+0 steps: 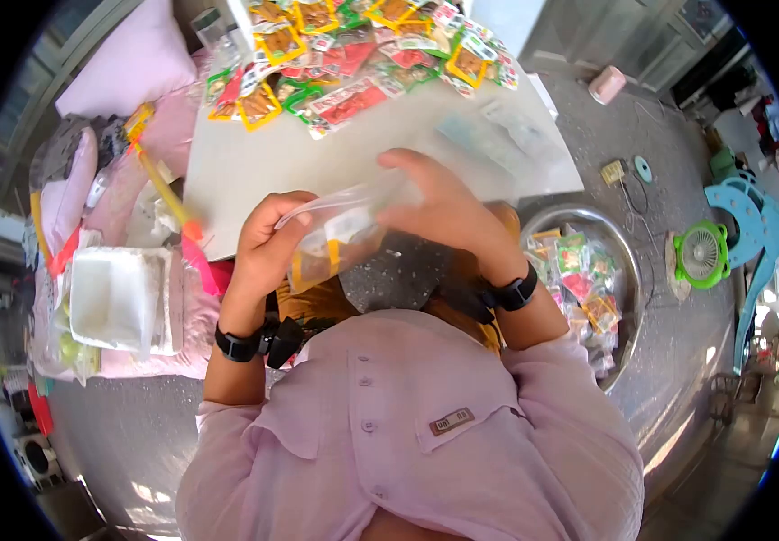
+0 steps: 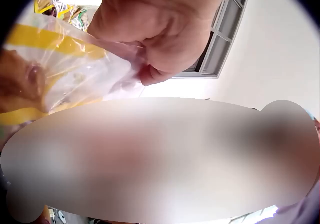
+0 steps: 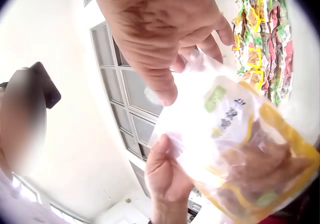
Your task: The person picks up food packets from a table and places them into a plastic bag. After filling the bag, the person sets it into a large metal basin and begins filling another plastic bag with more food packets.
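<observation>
A clear plastic bag (image 1: 364, 197) hangs between my hands in front of the table's near edge. Through it shows a yellow-edged packet (image 3: 230, 129) with a white printed top and brown food below. My left hand (image 1: 267, 236) pinches one side of the bag near its upper edge, thumb on the near face. At the other side is my right hand (image 1: 451, 215), thumb and fingers spread. In the right wrist view its fingertips (image 3: 212, 46) are right at the bag's upper edge, some hidden behind the plastic. The packet's brown food also fills the left of the left wrist view.
A heap of colourful packets (image 1: 344, 68) covers the far part of the white table (image 1: 227, 171). Flat clear bags (image 1: 497, 135) lie at its right. A metal basin (image 1: 631, 270) of packets stands on the right, a white foam box (image 1: 114, 298) on the left, a green fan (image 1: 703, 254) beyond the basin.
</observation>
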`<state>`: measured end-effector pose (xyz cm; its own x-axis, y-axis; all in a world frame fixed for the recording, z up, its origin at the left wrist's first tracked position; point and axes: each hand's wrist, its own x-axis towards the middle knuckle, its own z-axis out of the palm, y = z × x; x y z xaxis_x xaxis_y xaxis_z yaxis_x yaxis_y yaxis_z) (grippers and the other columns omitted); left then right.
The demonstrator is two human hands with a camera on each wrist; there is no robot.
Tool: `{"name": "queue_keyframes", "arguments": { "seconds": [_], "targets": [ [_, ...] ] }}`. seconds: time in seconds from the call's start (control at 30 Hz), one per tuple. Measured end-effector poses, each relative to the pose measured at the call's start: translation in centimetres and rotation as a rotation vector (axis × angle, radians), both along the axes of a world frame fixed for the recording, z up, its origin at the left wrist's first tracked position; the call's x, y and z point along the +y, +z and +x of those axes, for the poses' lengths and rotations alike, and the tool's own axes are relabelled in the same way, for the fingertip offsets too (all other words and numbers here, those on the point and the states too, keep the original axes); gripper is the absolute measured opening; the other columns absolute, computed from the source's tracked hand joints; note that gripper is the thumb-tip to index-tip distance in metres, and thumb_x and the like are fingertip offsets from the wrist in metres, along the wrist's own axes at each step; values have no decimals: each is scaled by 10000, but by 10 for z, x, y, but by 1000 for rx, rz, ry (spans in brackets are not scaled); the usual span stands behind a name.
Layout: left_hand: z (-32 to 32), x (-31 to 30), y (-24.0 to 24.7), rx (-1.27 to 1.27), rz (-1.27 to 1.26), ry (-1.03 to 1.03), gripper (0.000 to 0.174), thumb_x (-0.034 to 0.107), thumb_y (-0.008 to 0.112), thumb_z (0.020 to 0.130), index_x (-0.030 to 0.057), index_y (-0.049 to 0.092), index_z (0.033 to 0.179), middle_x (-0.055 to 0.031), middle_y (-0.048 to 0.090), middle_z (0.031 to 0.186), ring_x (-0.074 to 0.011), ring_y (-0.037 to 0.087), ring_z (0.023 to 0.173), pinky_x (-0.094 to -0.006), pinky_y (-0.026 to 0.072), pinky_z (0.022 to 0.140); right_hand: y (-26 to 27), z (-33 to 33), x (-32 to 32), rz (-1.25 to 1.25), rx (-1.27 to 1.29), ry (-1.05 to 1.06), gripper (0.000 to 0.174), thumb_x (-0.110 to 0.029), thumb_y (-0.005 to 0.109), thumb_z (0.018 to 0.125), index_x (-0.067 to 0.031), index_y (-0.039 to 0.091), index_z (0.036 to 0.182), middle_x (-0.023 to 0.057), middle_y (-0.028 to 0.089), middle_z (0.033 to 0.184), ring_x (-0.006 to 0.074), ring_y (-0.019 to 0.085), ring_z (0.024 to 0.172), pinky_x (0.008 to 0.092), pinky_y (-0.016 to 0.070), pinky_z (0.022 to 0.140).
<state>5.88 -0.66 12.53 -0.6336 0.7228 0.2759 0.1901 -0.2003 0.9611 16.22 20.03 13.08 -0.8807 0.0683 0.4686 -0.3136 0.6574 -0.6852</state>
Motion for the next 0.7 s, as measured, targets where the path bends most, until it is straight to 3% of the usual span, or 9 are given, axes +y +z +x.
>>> {"name": "queue_keyframes", "arguments": {
  "seconds": [0.07, 0.17, 0.2, 0.3, 0.43, 0.5, 0.57, 0.63, 0.7],
  "targets": [
    [11, 2, 1, -66, 68, -126, 92, 53, 471, 825, 0, 499, 895, -108, 548, 955, -143, 505, 868, -270, 397, 771, 11, 12, -8, 99, -12, 98, 316, -165, 623, 677, -23, 527, 942, 143, 550, 903, 271, 522, 852, 346, 404, 751],
    [18, 2, -3, -63, 34, -257, 94, 68, 464, 830, 1, 493, 890, -136, 544, 964, -181, 513, 890, -299, 397, 788, 17, 29, -10, 261, -148, 109, 169, -150, 592, 682, -35, 531, 789, 127, 533, 741, 309, 494, 713, 395, 387, 642],
    [20, 2, -5, -41, 5, -284, 96, 73, 463, 831, 2, 491, 889, -145, 542, 968, -195, 514, 899, -308, 396, 795, 13, 35, -10, 212, -113, 116, 129, -137, 576, 684, -36, 505, 723, 109, 503, 673, 294, 480, 681, 407, 369, 603],
    [23, 9, -11, -44, 12, -407, 107, 90, 475, 828, 2, 489, 888, -155, 539, 978, -221, 508, 935, -326, 388, 820, 5, 52, -8, 163, -153, 177, 113, -128, 562, 693, -33, 510, 726, 110, 504, 673, 298, 481, 663, 395, 376, 597],
    [9, 15, -35, -120, -57, -411, 169, 49, 465, 816, 18, 497, 979, -127, 520, 1031, -199, 458, 1024, -306, 359, 862, 8, 84, 13, 112, -170, 22, 86, -108, 541, 719, -29, 529, 751, 112, 521, 707, 293, 502, 671, 368, 399, 597],
    [4, 16, -49, -150, -225, -393, 193, 55, 476, 812, 28, 501, 1000, -74, 516, 1026, -143, 457, 973, -269, 358, 843, 11, 107, 35, 96, -112, -54, 87, -105, 532, 734, -28, 542, 772, 115, 533, 738, 283, 519, 689, 349, 414, 606],
    [0, 17, -69, -170, -394, -390, 181, 65, 481, 811, 28, 505, 987, -50, 520, 1004, -118, 464, 921, -252, 365, 820, 20, 130, 52, 21, -218, -216, 81, -110, 518, 722, -35, 525, 753, 119, 539, 723, 293, 521, 691, 350, 405, 603],
    [-1, 18, -91, -201, -553, -393, 178, 88, 492, 808, 28, 508, 975, -15, 517, 937, -92, 464, 853, -223, 375, 776, 9, 156, 73, -20, -120, -356, 75, -93, 539, 729, -25, 522, 754, 77, 530, 686, 207, 524, 647, 294, 404, 589],
    [-6, 14, -128, -167, -640, -424, 175, 94, 496, 806, 29, 505, 968, -11, 513, 905, -89, 467, 841, -216, 381, 761, -3, 184, 93, -201, -234, -492, 65, -80, 547, 735, -23, 521, 748, 38, 512, 659, 139, 494, 630, 258, 392, 574]
  ]
}}
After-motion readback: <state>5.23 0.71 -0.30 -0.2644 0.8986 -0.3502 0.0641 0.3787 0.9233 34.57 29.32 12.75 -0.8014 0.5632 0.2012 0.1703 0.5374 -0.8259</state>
